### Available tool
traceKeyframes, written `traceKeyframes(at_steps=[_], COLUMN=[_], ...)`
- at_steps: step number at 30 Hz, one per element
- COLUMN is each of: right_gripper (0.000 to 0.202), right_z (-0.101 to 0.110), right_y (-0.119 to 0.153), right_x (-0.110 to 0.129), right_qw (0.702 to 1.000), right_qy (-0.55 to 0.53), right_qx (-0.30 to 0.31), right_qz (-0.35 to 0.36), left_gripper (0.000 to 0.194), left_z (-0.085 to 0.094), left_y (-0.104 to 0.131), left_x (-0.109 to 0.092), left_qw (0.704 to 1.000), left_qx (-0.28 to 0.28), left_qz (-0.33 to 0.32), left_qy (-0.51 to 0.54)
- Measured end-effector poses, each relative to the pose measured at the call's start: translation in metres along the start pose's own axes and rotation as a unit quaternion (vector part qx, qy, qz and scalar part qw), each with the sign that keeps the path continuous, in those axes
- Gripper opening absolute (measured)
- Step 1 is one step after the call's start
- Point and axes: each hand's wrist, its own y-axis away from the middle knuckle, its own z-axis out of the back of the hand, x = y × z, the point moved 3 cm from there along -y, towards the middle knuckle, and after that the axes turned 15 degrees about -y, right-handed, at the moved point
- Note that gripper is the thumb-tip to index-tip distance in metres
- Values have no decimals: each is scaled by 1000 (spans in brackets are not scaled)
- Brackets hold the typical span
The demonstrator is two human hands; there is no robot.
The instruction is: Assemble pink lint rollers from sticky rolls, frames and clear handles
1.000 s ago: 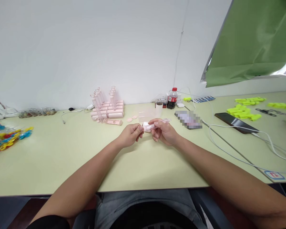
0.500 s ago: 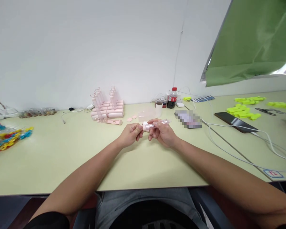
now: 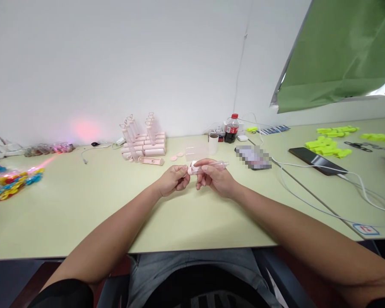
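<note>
In the head view, the person's two bare hands meet just above the pale yellow-green tabletop (image 3: 192,222), near its middle. The left hand (image 3: 173,179) pinches the left end of a slim, clear plastic tube with a pale pink end (image 3: 197,170), thumb and forefinger pressed together there and the other fingers curled in. The right hand (image 3: 218,179) grasps the same tube along its length, thumb on the near side and forefinger over the top, its lower fingers bent loosely beneath. The tube lies roughly level, its narrower tip pointing right, past the right thumb.

Farther off and a little to the left, several upright, clear pinkish tubes with loops on top (image 3: 131,137) stand beside and before a stack of pale pink cylinders (image 3: 154,151). A flat, pink, oblong piece with a small dark mark (image 3: 151,161) lies just on the near side of the stack, and two small, round, pink discs (image 3: 173,158) lie to its right. Beyond the hands are a translucent, pinkish plastic piece (image 3: 195,152) and, right of it, an upright white cylinder with a dark opening (image 3: 213,145). A red-capped bottle of dark drink (image 3: 232,129) stands farther back. To the right of the right hand lies a phone with a blurred-out screen (image 3: 253,157); farther right is a black phone (image 3: 317,161) with a white cable (image 3: 361,188) attached.
</note>
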Motion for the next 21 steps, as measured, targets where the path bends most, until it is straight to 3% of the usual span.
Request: traceKeyframes(at_steps=[3, 5, 8, 9, 11, 14, 17, 19, 21], right_gripper=[30, 33, 40, 42, 44, 43, 47, 44, 38], right_z=[-1, 1, 5, 4, 1, -7, -4, 9, 27], right_y=[0, -2, -5, -5, -5, -2, -3, -7, -14], right_x=[6, 8, 5, 3, -3, -7, -2, 7, 17], right_qw=[997, 992, 986, 986, 988, 984, 965, 942, 887], right_qy=[82, 124, 160, 162, 154, 164, 236, 324, 448], right_qx=[0, -19, -46, -44, -16, 66, 112, 71, -31], right_qz=[2, 19, 33, 27, 6, -21, 4, 59, 104], left_gripper=[54, 49, 34, 33, 32, 25, 22, 23, 23], left_z=[3, 10, 14, 12, 6, -1, -2, 1, 5], left_y=[1, 2, 8, 10, 12, 13, 14, 15, 14], left_x=[-2, -7, -21, -24, -26, -26, -26, -27, -27], left_qw=[998, 981, 883, 849, 808, 795, 802, 805, 807], left_qx=[7, -83, -219, -230, -213, -190, -198, -220, -235], left_qz=[11, -37, -183, -223, -269, -277, -268, -262, -250], left_qy=[-54, -170, -372, -420, -478, -505, -496, -485, -481])
